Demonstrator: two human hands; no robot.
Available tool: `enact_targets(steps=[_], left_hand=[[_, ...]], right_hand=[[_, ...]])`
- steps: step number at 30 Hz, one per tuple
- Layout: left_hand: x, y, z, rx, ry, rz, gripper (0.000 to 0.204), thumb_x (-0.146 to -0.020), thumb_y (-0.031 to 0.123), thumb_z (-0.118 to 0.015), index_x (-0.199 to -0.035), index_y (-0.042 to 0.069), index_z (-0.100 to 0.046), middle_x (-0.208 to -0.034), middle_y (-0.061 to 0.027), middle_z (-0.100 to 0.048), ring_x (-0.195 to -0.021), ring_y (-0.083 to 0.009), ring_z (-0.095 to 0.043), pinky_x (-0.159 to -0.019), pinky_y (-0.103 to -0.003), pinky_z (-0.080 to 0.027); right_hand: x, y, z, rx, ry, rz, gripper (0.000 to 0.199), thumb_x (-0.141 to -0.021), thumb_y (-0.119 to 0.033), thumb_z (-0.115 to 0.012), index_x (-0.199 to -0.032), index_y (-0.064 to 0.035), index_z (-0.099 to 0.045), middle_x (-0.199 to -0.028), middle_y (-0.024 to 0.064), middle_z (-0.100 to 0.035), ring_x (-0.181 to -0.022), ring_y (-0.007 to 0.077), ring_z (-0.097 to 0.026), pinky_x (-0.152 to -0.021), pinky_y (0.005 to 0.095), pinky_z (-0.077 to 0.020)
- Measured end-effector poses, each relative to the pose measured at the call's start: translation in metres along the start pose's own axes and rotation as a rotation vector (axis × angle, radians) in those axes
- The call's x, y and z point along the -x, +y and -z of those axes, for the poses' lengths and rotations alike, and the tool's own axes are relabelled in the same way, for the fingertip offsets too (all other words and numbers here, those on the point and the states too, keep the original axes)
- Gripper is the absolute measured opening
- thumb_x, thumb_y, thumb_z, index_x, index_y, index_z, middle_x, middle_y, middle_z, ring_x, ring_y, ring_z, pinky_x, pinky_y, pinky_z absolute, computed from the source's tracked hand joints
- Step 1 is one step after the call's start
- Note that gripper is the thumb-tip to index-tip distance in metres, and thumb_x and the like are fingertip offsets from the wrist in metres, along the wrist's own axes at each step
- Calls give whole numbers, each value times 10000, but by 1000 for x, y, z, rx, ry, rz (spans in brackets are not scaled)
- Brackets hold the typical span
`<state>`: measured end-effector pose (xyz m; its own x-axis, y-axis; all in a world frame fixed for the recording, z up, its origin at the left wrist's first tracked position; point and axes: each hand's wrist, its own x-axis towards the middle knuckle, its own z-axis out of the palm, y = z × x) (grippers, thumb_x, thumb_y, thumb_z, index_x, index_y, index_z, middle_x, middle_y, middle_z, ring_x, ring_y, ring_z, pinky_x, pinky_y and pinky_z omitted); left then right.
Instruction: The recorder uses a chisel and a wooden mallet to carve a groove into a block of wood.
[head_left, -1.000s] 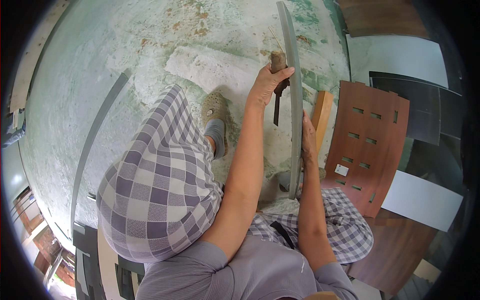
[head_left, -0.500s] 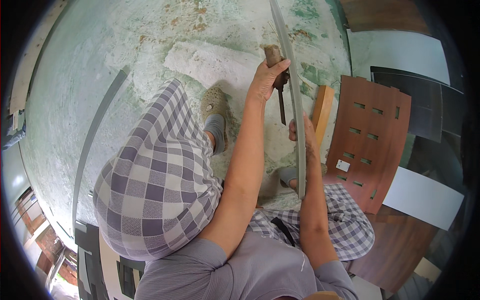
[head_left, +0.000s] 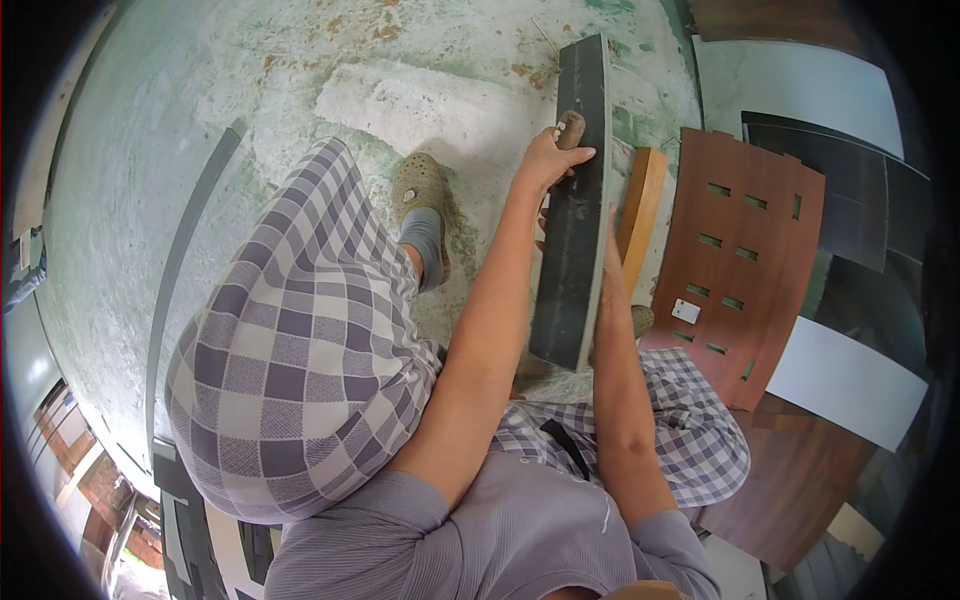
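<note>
A long, narrow dark board [head_left: 570,255] with a pale edge is held up between my hands, its broad dark face turned upward. My left hand [head_left: 548,160] is closed round the brown handle [head_left: 571,128] of a hand tool, and its thumb reaches onto the board. The tool's thin dark blade is now hidden behind the board. My right hand [head_left: 611,260] grips the board from beneath; some fingertips show at its left edge, the rest are hidden.
An orange-brown wooden strip [head_left: 640,210] and a reddish-brown slotted panel [head_left: 745,265] lie at the right. Beyond are white panels [head_left: 848,385] and dark panels. A grey strip [head_left: 178,290] lies at the left. My clog-clad foot [head_left: 418,185] stands on the floor.
The board has been turned from edge-on to broad face up and drawn closer. My left hand, still on the tool, has moved slightly nearer and right, its thumb now over the board.
</note>
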<state>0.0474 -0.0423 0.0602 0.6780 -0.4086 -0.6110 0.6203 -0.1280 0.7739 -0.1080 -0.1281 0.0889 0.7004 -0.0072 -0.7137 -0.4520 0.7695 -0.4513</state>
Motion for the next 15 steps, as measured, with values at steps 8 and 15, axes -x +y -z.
enact_targets(steps=[8, 15], left_hand=[[-4, -21, 5, 118, -5, 88, 444, -731, 196, -775, -1072, 28, -544, -828, -35, -596, -604, -121, -560, -512, -265, -463], [2, -17, 13, 84, 115, 19, 413, -739, 190, -763, -1036, 9, -541, -748, -38, -589, -558, -110, -548, -461, -256, -432]], right_hand=[[-13, 11, 29, -72, 57, 27, 527, -890, -447, -616, -1222, -45, -541, -1094, 108, -636, -932, 177, -639, -788, 322, -547], [-42, 33, 57, 193, 157, 115, 442, -884, -320, -663, -1192, -18, -566, -1061, 69, -652, -928, 173, -632, -836, 306, -509]])
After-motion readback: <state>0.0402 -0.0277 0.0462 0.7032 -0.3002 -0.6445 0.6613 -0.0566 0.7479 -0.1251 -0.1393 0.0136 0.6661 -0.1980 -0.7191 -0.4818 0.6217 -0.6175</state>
